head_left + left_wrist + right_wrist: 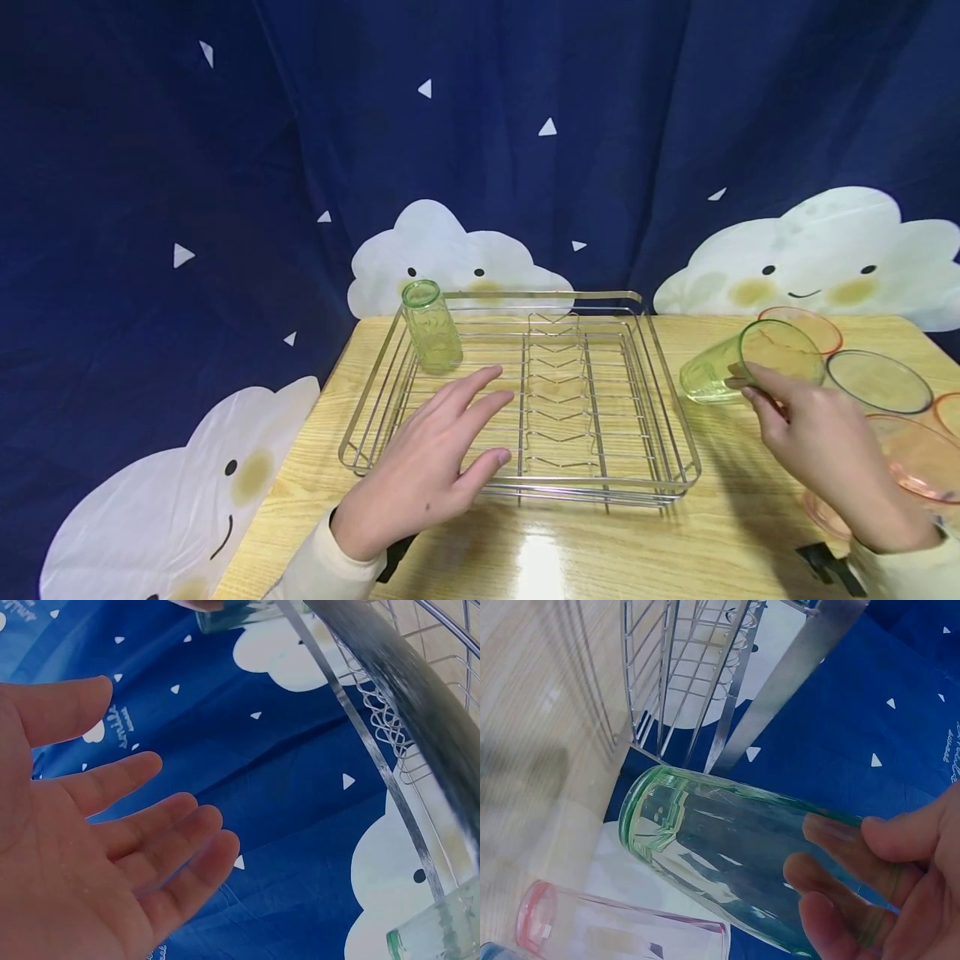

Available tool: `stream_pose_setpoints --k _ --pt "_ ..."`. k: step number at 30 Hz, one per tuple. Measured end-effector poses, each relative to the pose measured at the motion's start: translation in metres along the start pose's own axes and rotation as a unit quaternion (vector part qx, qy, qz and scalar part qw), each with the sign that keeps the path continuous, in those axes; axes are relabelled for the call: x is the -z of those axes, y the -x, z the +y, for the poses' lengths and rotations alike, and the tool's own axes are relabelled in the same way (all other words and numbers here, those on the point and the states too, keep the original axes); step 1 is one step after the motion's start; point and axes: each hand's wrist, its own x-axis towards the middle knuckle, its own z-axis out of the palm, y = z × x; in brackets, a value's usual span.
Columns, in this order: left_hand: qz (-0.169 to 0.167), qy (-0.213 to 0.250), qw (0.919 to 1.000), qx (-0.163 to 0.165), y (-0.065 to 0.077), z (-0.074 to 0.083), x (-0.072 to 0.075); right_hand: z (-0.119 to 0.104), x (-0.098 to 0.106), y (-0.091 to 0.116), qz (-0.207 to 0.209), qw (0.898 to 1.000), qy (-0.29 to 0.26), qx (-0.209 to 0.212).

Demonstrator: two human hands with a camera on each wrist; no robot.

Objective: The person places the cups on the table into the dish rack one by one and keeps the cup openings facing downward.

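Note:
My right hand (pixel 825 442) grips a clear green drinking glass (pixel 708 371) near its rim, between thumb and fingers. The glass is tilted, with its base toward the rack and its mouth toward my right side; the right wrist view shows the thick ridged base (pixel 649 814). Over the front left of a metal wire rack (pixel 558 482), my left hand (pixel 431 454) hovers with its fingers spread and nothing in them. Another green glass (pixel 433 333) stands upright, mouth up, in the rack's back left corner.
Several more glasses crowd the table's right side, among them a blue-rimmed glass (pixel 879 382), an orange glass (pixel 922 458) and a red-rimmed one (pixel 823 321). Zigzag wire dividers (pixel 557 412) run down the rack's middle. A dark blue curtain (pixel 480 150) hangs behind the table (pixel 585 550).

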Motion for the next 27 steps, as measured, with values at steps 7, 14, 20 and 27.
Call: stream_pose_setpoints --k 7,14,20,27 --pt "-0.002 0.003 1.0000 0.001 0.0004 -0.0004 -0.0005 -0.0011 0.0028 0.0004 -0.001 1.000 0.000 -0.008" --pt "-0.010 0.006 0.9999 0.006 0.0012 -0.0010 -0.0003 0.0002 0.0051 0.0017 0.020 1.000 -0.012 -0.009" --pt "-0.015 0.005 0.9998 0.008 0.0012 -0.0008 -0.0002 0.0008 0.0075 0.0016 0.049 0.998 -0.024 -0.013" --pt "-0.015 0.001 0.9999 0.005 0.0019 -0.0007 -0.0007 0.0020 0.0089 0.0013 0.082 0.995 -0.048 -0.022"
